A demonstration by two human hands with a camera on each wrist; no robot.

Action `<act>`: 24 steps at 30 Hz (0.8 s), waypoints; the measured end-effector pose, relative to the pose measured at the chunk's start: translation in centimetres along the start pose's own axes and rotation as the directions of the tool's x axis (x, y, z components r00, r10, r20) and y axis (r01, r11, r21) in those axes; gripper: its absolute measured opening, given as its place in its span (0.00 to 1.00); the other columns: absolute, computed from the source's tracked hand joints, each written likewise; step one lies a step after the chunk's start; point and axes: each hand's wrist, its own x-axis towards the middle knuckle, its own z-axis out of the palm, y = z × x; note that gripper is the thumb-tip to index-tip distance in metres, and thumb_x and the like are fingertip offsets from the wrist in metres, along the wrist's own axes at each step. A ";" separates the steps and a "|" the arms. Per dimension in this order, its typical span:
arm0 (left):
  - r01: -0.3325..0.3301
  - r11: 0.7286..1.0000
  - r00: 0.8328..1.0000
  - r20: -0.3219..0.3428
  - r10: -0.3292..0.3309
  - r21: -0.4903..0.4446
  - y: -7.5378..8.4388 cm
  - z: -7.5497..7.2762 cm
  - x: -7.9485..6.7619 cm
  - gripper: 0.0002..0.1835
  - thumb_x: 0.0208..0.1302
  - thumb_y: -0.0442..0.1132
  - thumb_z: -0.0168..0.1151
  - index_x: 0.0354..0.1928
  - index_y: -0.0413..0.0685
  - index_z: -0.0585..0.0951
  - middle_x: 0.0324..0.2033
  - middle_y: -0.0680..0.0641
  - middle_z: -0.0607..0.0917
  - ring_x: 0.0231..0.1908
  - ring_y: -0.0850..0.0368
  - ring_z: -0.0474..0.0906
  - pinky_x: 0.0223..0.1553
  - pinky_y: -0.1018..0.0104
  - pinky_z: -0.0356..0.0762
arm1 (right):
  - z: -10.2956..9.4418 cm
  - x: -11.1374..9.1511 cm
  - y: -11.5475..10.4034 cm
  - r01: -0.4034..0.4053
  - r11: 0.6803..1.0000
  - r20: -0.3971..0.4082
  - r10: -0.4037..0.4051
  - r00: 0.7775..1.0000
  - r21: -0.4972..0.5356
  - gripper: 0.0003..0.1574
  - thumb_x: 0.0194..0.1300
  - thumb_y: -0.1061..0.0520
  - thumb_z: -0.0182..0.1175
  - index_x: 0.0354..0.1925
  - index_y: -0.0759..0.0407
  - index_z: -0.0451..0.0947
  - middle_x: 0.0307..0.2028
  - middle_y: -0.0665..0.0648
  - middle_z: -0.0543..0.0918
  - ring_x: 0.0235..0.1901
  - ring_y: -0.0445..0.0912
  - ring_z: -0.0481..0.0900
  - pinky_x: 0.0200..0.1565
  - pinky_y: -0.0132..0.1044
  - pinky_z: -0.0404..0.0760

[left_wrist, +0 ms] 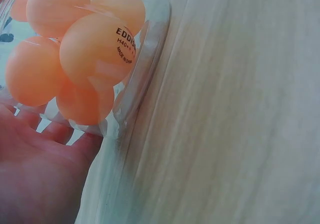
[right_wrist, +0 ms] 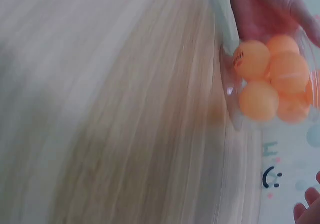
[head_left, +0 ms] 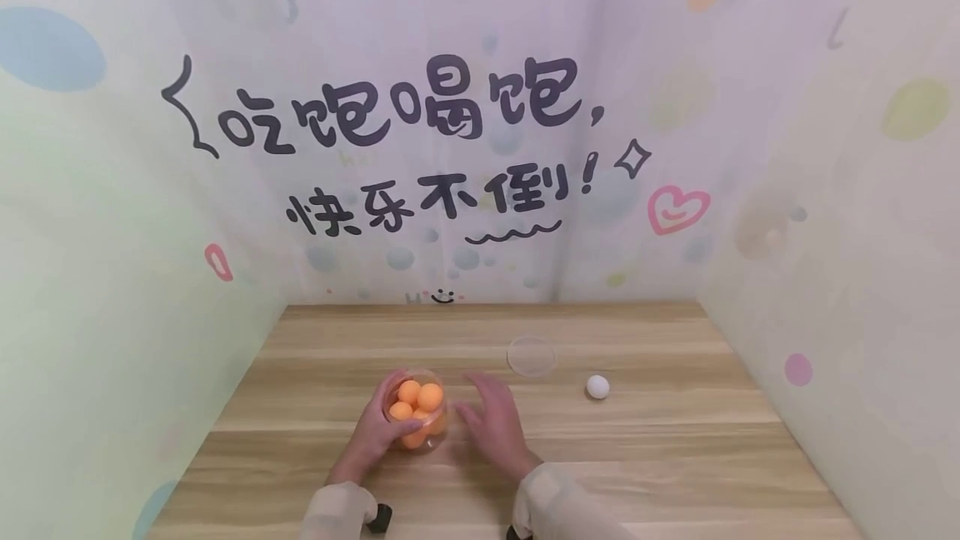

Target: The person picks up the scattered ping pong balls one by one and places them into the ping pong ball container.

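Note:
My left hand (head_left: 369,432) grips a clear plastic jar (head_left: 432,444), its thumb across the near side and its fingers around the left. Several orange table tennis balls (head_left: 430,397) fill the jar; the left wrist view shows black print on one ball (left_wrist: 97,51). Just right of the jar is my right hand (head_left: 495,423), with thumb and fingers apart and nothing between them. Its fingertips (right_wrist: 312,199) show at the lower right edge of the right wrist view, apart from the jar. The jar's top looks uncovered.
A clear round lid-like disc (head_left: 532,357) lies on the wooden table (head_left: 660,457) behind my right hand. Farther right sits a white ball (head_left: 597,387). Printed walls (head_left: 480,273) close in the table at the back and both sides.

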 end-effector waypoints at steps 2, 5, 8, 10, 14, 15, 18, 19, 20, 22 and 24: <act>0.000 1.000 1.000 -0.007 0.000 0.009 0.1 0.0 -0.1 0.50 0.49 0.31 0.75 0.72 0.45 0.58 0.69 0.45 0.65 0.63 0.49 0.64 0.57 0.73 0.67 | -0.3 0.0 0.3 0.010 0.999 -0.028 -0.012 1.000 -0.046 0.30 0.60 0.53 0.68 0.58 0.59 0.75 0.57 0.60 0.78 0.58 0.56 0.72 0.59 0.54 0.70; -0.004 1.000 1.000 -0.008 0.004 0.020 0.2 0.0 -0.3 0.49 0.49 0.32 0.75 0.72 0.44 0.58 0.69 0.43 0.65 0.63 0.48 0.64 0.57 0.74 0.67 | -0.5 0.0 0.8 0.021 0.993 -0.053 -0.028 0.998 -0.115 0.30 0.58 0.52 0.70 0.58 0.59 0.76 0.56 0.59 0.78 0.57 0.56 0.72 0.58 0.56 0.70; -0.003 1.000 1.000 -0.007 0.003 0.001 0.2 -0.1 -0.4 0.50 0.49 0.30 0.75 0.72 0.42 0.57 0.69 0.41 0.64 0.63 0.46 0.64 0.56 0.74 0.68 | -0.6 -0.1 1.5 0.018 0.980 -0.061 -0.031 0.998 -0.199 0.31 0.57 0.51 0.71 0.56 0.60 0.76 0.55 0.59 0.78 0.58 0.57 0.71 0.56 0.58 0.70; -0.006 1.000 1.000 -0.004 0.006 -0.015 0.1 -0.1 -0.5 0.49 0.49 0.29 0.74 0.72 0.41 0.58 0.69 0.40 0.64 0.62 0.45 0.65 0.56 0.74 0.68 | -0.7 -0.1 2.0 0.007 0.968 -0.065 -0.024 0.998 -0.252 0.32 0.56 0.51 0.72 0.56 0.62 0.76 0.55 0.61 0.78 0.58 0.59 0.70 0.56 0.59 0.70; -0.016 1.000 1.000 -0.004 0.016 -0.016 0.1 -0.1 -0.5 0.49 0.49 0.29 0.74 0.72 0.41 0.58 0.69 0.39 0.64 0.61 0.46 0.65 0.55 0.75 0.69 | -1.0 -0.1 3.2 -0.017 0.939 -0.073 -0.009 0.997 -0.344 0.34 0.56 0.49 0.71 0.56 0.63 0.75 0.55 0.64 0.77 0.59 0.62 0.68 0.59 0.60 0.66; -0.020 1.000 1.000 -0.004 0.020 -0.011 0.1 -0.1 -0.5 0.49 0.49 0.29 0.74 0.72 0.41 0.58 0.69 0.39 0.64 0.61 0.46 0.65 0.55 0.75 0.69 | -1.2 -0.1 3.4 -0.022 0.935 -0.075 -0.005 0.997 -0.355 0.34 0.56 0.49 0.71 0.56 0.64 0.74 0.56 0.65 0.76 0.59 0.62 0.67 0.59 0.61 0.65; -0.023 1.000 1.000 -0.005 0.023 0.001 0.1 -0.1 -0.4 0.49 0.49 0.30 0.74 0.72 0.41 0.58 0.69 0.39 0.64 0.61 0.46 0.65 0.54 0.76 0.69 | -1.5 -0.3 4.3 -0.037 0.926 -0.085 0.006 0.996 -0.375 0.36 0.56 0.48 0.71 0.58 0.64 0.73 0.57 0.67 0.74 0.60 0.64 0.65 0.61 0.62 0.62; -0.021 1.000 1.000 -0.003 0.021 -0.001 0.1 -0.1 -0.4 0.49 0.49 0.30 0.74 0.72 0.41 0.58 0.69 0.40 0.64 0.61 0.46 0.65 0.54 0.76 0.69 | -1.7 -0.3 4.6 -0.042 0.923 -0.086 0.010 0.996 -0.382 0.37 0.56 0.48 0.71 0.58 0.64 0.73 0.57 0.67 0.73 0.61 0.64 0.64 0.61 0.62 0.60; -0.017 1.000 1.000 -0.003 0.017 -0.003 0.1 -0.2 -0.3 0.49 0.49 0.29 0.75 0.72 0.41 0.58 0.69 0.40 0.64 0.61 0.46 0.65 0.54 0.76 0.69 | -1.8 -0.4 4.8 -0.053 0.921 -0.089 0.019 0.996 -0.385 0.37 0.56 0.48 0.71 0.59 0.64 0.73 0.58 0.67 0.73 0.61 0.65 0.63 0.62 0.63 0.59; -0.011 1.000 1.000 0.000 0.011 -0.017 0.1 -0.1 -0.3 0.49 0.49 0.29 0.74 0.72 0.42 0.59 0.69 0.40 0.64 0.62 0.46 0.64 0.54 0.76 0.69 | -2.1 -0.4 5.3 -0.075 0.917 -0.095 0.041 0.995 -0.392 0.38 0.56 0.47 0.71 0.59 0.63 0.72 0.59 0.67 0.71 0.63 0.65 0.61 0.62 0.64 0.57; -0.003 1.000 1.000 0.005 0.003 -0.028 0.1 -0.1 -0.2 0.49 0.49 0.29 0.74 0.72 0.43 0.59 0.69 0.40 0.63 0.62 0.46 0.64 0.55 0.75 0.69 | -2.4 -0.4 5.8 -0.103 0.904 -0.099 0.067 0.993 -0.416 0.39 0.56 0.46 0.71 0.60 0.61 0.71 0.61 0.67 0.69 0.64 0.66 0.59 0.63 0.65 0.54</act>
